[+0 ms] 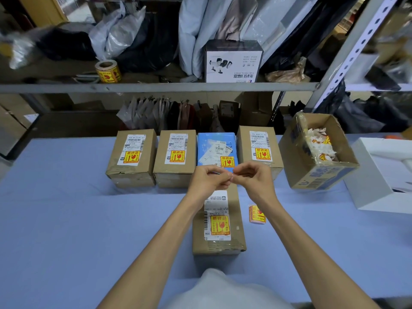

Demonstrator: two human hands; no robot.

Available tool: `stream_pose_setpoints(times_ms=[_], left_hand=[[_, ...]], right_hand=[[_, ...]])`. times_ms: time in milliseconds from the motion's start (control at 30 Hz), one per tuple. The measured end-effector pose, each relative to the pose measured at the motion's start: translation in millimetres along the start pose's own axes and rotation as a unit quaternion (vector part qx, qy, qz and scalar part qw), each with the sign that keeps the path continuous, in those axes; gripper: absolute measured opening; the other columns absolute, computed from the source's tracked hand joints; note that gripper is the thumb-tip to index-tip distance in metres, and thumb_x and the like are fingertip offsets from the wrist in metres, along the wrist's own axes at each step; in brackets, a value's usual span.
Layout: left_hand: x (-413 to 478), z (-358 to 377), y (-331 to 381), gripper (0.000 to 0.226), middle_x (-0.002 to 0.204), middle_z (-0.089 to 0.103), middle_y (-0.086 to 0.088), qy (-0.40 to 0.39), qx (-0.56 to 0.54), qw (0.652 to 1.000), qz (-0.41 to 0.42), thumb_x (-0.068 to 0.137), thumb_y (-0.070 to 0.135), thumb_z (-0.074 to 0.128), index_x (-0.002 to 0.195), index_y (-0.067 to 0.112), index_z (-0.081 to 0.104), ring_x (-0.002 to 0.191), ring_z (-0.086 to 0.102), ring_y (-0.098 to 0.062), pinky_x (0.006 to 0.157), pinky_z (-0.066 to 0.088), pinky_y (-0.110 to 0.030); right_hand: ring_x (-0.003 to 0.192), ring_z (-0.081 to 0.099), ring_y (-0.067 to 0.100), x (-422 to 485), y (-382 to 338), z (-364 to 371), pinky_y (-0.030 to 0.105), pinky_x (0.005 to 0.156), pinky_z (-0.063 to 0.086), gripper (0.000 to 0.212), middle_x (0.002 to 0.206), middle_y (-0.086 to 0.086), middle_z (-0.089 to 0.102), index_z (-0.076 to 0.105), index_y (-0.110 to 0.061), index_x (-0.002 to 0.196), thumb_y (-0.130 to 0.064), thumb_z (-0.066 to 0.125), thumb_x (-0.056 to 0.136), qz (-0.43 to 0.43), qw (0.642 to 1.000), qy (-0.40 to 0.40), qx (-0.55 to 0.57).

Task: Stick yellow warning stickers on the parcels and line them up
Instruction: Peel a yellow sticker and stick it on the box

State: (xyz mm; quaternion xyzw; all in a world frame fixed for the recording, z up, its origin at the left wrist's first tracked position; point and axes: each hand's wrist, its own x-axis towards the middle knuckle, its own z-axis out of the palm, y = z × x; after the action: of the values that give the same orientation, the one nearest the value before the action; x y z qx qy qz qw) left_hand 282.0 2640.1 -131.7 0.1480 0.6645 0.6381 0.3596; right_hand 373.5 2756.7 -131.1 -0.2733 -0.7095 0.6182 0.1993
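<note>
Cardboard parcels (175,159) along far edge of table (66,219)

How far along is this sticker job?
Done: the left box, second box, blue parcel and right box stand in a row, each stickered. In hand: left hand and right hand pinch a tiny scrap over the near box, already stickered. Left: lining that box up; spare stickers lie beside it.

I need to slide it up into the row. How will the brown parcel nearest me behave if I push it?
The near parcel lies flat on a broad face, so it should slide rather than tip. Its taped cardboard looks stiff, unlikely to buckle. The blue table cover may drag or wrinkle; the fragile sticker suggests pushing gently.
</note>
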Motion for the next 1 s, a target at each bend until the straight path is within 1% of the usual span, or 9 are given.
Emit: stream_pose_setpoints(times_ms=[133, 267, 400, 500, 567, 633, 767, 833, 1000], left_hand=[[-0.9, -3.5, 3.5, 0.005, 0.070, 0.070, -0.005, -0.044, 0.020, 0.999, 0.011, 0.086, 0.004, 0.067, 0.082, 0.005, 0.070, 0.064, 0.065, -0.013, 0.066, 0.056, -0.024], [0.7, -2.1, 5.7, 0.013, 0.063, 0.063, -0.004, -0.049, 0.055, 0.997, 0.006, 0.088, 0.002, 0.064, 0.077, 0.008, 0.065, 0.056, 0.061, -0.008, 0.059, 0.053, -0.019], [3.4, -2.8, 6.8, 0.018, 0.063, 0.060, -0.003, -0.072, 0.039, 0.996, -0.021, 0.091, 0.001, 0.059, 0.076, 0.009, 0.064, 0.056, 0.058, -0.007, 0.060, 0.051, -0.019], [4.1, -4.0, 8.4, 0.019, 0.065, 0.059, -0.001, -0.104, 0.043, 0.993, -0.043, 0.093, 0.003, 0.057, 0.076, 0.009, 0.065, 0.060, 0.057, -0.007, 0.061, 0.050, -0.018], [4.3, -5.1, 9.5, 0.021, 0.067, 0.058, -0.002, -0.122, 0.050, 0.990, -0.059, 0.093, 0.005, 0.056, 0.075, 0.010, 0.065, 0.062, 0.056, -0.007, 0.062, 0.050, -0.018], [5.6, -6.9, 9.0, 0.022, 0.067, 0.058, -0.003, -0.131, 0.050, 0.987, -0.079, 0.094, 0.008, 0.057, 0.074, 0.010, 0.066, 0.063, 0.056, -0.007, 0.063, 0.050, -0.017], [4.7, -11.3, -2.2, 0.011, 0.065, 0.059, -0.001, -0.113, -0.038, 0.984, -0.131, 0.091, 0.003, 0.059, 0.082, 0.008, 0.064, 0.059, 0.058, -0.006, 0.062, 0.052, -0.015], [3.4, -12.7, -5.7, 0.009, 0.062, 0.062, 0.001, -0.105, -0.073, 0.981, -0.146, 0.089, 0.002, 0.062, 0.083, 0.009, 0.062, 0.056, 0.059, -0.005, 0.061, 0.053, -0.015], [2.0, -5.3, -5.7, 0.003, 0.073, 0.067, -0.004, -0.043, -0.097, 0.988, -0.109, 0.085, 0.005, 0.068, 0.087, 0.007, 0.065, 0.062, 0.065, -0.006, 0.062, 0.053, -0.014]], right_hand=[[0.067, 0.067, 0.013, 2.2, -4.4, -10.6, 0.023, 0.068, 0.056, 0.021, 0.075, 0.013, 0.066, 0.063, 0.000, 0.079, 0.009, 0.079, 0.068, 0.011, 0.998, -0.057, 0.017], [0.067, 0.065, 0.022, 4.1, -10.0, -16.2, 0.027, 0.067, 0.056, 0.025, 0.075, 0.017, 0.066, 0.061, -0.001, 0.079, 0.012, 0.078, 0.066, 0.000, 0.994, -0.104, 0.012], [0.066, 0.065, 0.018, 4.8, -15.1, -15.4, 0.026, 0.066, 0.056, 0.031, 0.072, 0.013, 0.067, 0.068, -0.003, 0.088, 0.008, 0.082, 0.062, -0.041, 0.995, -0.093, -0.025], [0.065, 0.060, 0.015, 5.8, -14.7, -14.1, 0.032, 0.066, 0.053, 0.033, 0.070, 0.007, 0.065, 0.072, -0.013, 0.082, 0.001, 0.087, 0.056, -0.064, 0.994, -0.064, -0.066], [0.064, 0.063, 0.021, 4.8, -12.3, -13.4, 0.037, 0.066, 0.053, 0.027, 0.070, 0.010, 0.068, 0.073, -0.009, 0.079, 0.002, 0.086, 0.058, -0.071, 0.993, -0.070, -0.060], [0.066, 0.068, 0.021, 3.2, -10.2, -10.9, 0.035, 0.068, 0.056, 0.021, 0.071, 0.009, 0.071, 0.073, -0.002, 0.078, 0.005, 0.083, 0.062, -0.075, 0.993, -0.074, -0.048], [0.071, 0.070, 0.024, 2.9, -7.0, -2.1, 0.035, 0.070, 0.058, 0.015, 0.074, 0.011, 0.072, 0.074, -0.002, 0.077, 0.006, 0.079, 0.066, -0.076, 0.993, -0.076, -0.039], [0.068, 0.069, 0.019, 0.9, -5.7, 1.4, 0.029, 0.067, 0.057, 0.012, 0.072, 0.009, 0.071, 0.073, -0.002, 0.075, 0.005, 0.079, 0.067, -0.063, 0.995, -0.068, -0.032], [0.066, 0.065, 0.014, -2.9, -2.4, 0.5, 0.025, 0.065, 0.054, 0.008, 0.072, 0.008, 0.069, 0.069, -0.001, 0.078, -0.004, 0.077, 0.076, -0.060, 0.995, -0.040, -0.062]])
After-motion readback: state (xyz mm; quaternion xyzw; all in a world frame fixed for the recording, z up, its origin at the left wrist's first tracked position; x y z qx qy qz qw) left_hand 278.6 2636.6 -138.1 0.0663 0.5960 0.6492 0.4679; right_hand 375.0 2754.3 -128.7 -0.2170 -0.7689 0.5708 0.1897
